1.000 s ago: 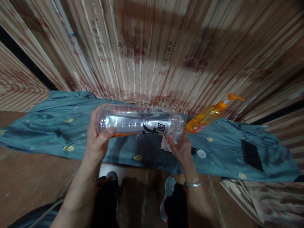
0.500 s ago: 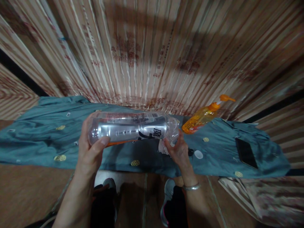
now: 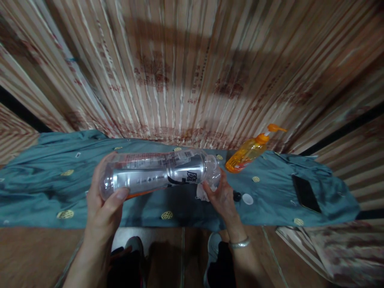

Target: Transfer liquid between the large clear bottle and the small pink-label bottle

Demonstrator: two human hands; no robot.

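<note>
A large clear plastic bottle [image 3: 153,174] with a silver label and black characters lies nearly sideways in the air above the cloth, its mouth toward the right. My left hand [image 3: 106,204] is closed around its base, thumb across the near side. At the mouth end, my right hand [image 3: 220,196] is closed on a clear plastic piece [image 3: 213,176]; whether that piece is joined to the bottle I cannot tell. Below lies a crumpled whitish tissue-like piece [image 3: 202,193], partly hidden by the right hand. Right of the mouth is an orange pump bottle [image 3: 244,155] holding orange liquid.
A teal patterned cloth [image 3: 144,214] covers the narrow surface. On it lie a small black round object [image 3: 237,196], a white disc [image 3: 247,199] and a black phone [image 3: 306,193]. A striped curtain [image 3: 180,80] hangs behind. Striped fabric [image 3: 336,252] lies lower right.
The whole view has shifted a little, so the cloth sits lower. Both hands and the bottle appear slightly lower and further left, with the base end dipped a bit. The grips look the same.
</note>
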